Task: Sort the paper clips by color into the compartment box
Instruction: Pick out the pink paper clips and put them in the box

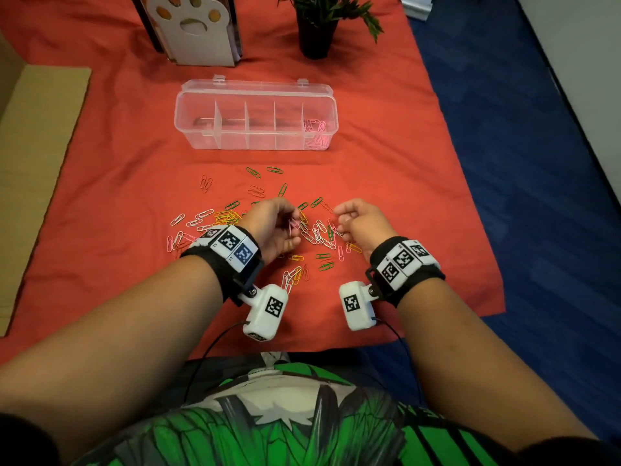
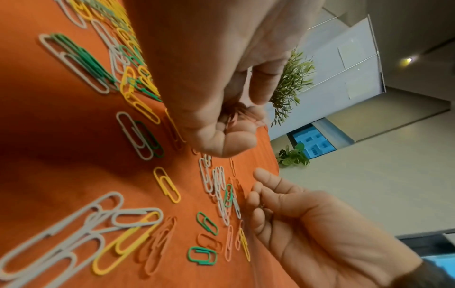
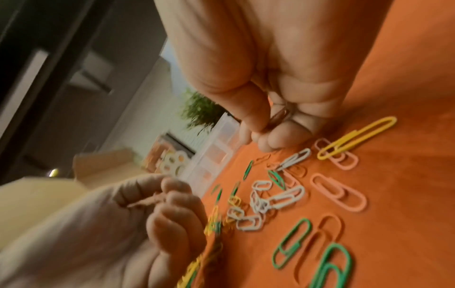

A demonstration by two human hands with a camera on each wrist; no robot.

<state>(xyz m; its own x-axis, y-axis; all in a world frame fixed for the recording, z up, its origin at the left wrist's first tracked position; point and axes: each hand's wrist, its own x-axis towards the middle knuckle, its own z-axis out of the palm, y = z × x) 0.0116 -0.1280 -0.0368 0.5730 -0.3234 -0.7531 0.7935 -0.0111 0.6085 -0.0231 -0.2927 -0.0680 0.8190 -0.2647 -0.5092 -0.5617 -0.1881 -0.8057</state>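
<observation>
Fingers (image 1: 291, 219) of both hands pinch pink paper clips (image 1: 293, 226), their long axes unclear

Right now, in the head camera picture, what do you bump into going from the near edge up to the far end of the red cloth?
The two hands, left hand and right hand, over the loose paper clips → compartment box → paw-print holder and potted plant.

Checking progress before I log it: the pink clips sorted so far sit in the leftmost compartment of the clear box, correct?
Not quite. The pink clips sit in the rightmost compartment of the clear box, as the head view shows; the other compartments look empty.
</observation>
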